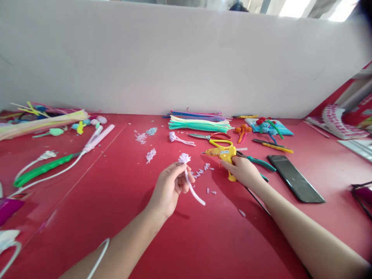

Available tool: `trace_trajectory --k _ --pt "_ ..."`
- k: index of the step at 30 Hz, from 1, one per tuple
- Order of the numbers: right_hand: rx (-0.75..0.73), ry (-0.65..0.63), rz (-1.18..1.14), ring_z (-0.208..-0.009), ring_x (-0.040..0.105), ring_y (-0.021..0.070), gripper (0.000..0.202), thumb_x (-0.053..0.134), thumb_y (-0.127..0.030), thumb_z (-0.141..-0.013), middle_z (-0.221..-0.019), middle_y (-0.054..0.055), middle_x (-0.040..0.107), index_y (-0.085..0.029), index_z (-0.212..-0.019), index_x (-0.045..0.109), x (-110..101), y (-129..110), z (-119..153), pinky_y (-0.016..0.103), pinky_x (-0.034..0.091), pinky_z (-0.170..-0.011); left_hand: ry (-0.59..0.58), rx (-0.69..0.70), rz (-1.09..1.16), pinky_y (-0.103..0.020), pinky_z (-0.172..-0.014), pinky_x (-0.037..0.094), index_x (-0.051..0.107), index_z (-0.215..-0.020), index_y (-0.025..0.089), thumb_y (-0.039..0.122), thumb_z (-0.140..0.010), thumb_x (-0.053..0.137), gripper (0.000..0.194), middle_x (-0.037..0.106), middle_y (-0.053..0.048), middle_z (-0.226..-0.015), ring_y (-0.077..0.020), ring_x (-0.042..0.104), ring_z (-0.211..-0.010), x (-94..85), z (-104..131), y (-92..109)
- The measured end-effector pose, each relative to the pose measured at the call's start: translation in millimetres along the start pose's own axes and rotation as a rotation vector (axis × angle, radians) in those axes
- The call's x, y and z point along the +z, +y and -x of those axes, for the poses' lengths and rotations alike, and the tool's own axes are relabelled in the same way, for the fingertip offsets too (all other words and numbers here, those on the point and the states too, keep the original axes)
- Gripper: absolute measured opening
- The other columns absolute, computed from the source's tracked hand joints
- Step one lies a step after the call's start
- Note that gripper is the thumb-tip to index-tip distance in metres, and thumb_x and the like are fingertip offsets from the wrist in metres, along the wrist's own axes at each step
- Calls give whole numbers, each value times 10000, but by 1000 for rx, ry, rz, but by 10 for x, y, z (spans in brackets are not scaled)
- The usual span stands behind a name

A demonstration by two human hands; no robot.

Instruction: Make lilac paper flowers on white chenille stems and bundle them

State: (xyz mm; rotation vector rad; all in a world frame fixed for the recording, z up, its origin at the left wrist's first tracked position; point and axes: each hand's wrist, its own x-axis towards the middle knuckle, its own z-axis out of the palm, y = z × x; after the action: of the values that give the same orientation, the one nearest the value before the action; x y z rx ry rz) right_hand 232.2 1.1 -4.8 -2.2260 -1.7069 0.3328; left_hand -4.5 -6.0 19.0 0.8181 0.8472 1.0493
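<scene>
Between thumb and fingers, my left hand (171, 188) pinches a pale lilac pipe-cleaner flower (185, 158), its bloom up and its stem curving down to the right. My right hand (242, 168) is at the handle of a yellow glue gun (226, 155), which lies on the red table (180, 244) with its nozzle to the left. The fingers of that hand are partly hidden, so its grip is unclear. Small lilac petal pieces (200, 171) are scattered between the hands. Behind them lies another lilac flower (173, 136) with long stems.
Red-handled scissors (203, 136) and bundled pipe cleaners (200, 124) lie behind the hands. Teal-handled pliers (261, 163) and a black phone (295, 178) are on the right. At the left are a green-handled tool (43, 170), a pink-white tool (99, 138) and white cables.
</scene>
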Motion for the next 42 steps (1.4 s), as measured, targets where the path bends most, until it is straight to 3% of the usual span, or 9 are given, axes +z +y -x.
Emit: trace_trajectory --k 4,8,12,18,24,31,34,39,42 --pt "-19 86 176 -636 602 259 368 510 -474 -816 -633 116 617 -172 -618 579 -63 -44 52 317 365 -549 -24 -4 -8 -133 -380 332 589 -713 135 226 -825 560 147 640 -7 -549 -34 454 -368 -8 -4 -21" --pt "-411 194 166 -871 584 251 182 469 -249 -879 -905 136 645 -159 -850 625 -26 -151 118 351 426 -761 -38 -11 -23 -141 -386 332 592 -727 137 248 -825 569 150 642 -11 -559 -38 453 -375 -17 -8 -50" --pt "-619 120 112 -865 558 225 195 478 -141 -860 -846 97 634 -185 -725 611 157 -229 117 353 434 -816 -48 -28 -34 -144 -394 331 590 -721 137 256 -821 575 156 637 -9 -557 -39 453 -377 -6 1 -52" --pt "-574 116 -60 -791 569 218 157 480 -109 -820 -790 97 628 -161 -719 587 263 -245 136 364 464 -751 -63 -46 -50 -145 -388 325 585 -697 136 251 -824 564 172 633 -9 -546 -37 454 -365 18 12 -44" --pt "-470 37 -357 -735 642 135 217 454 -154 -840 -846 26 701 -180 -954 637 95 -309 273 262 498 -685 -86 -65 -59 -138 -392 328 589 -710 135 253 -844 550 183 637 -8 -548 -32 462 -364 8 18 -56" --pt "-328 -55 -755 -734 636 149 108 596 -278 -813 -794 7 688 -203 -878 641 -98 -468 518 279 495 -713 -126 -118 -73 -133 -380 331 570 -716 139 245 -850 549 171 655 -23 -558 -34 463 -354 4 6 -109" --pt "-340 -69 -795 -732 631 151 81 591 -276 -825 -790 13 681 -206 -828 633 -135 -491 576 283 497 -706 -154 -152 -109 -135 -382 348 574 -720 140 251 -860 534 184 649 -22 -553 -41 474 -359 21 20 -118" --pt "-453 58 -755 -883 581 163 58 622 -202 -805 -899 23 613 -220 -772 666 -125 -496 559 319 456 -835 -189 -229 -154 -128 -357 319 583 -705 141 251 -852 544 187 654 -28 -538 -36 468 -337 58 51 -125" --pt "-412 45 -779 -813 549 155 54 642 -211 -798 -816 6 555 -232 -766 681 -93 -502 542 315 455 -768 -203 -264 -141 -137 -345 319 586 -708 149 246 -833 555 161 655 -30 -523 -44 463 -319 69 64 -140"
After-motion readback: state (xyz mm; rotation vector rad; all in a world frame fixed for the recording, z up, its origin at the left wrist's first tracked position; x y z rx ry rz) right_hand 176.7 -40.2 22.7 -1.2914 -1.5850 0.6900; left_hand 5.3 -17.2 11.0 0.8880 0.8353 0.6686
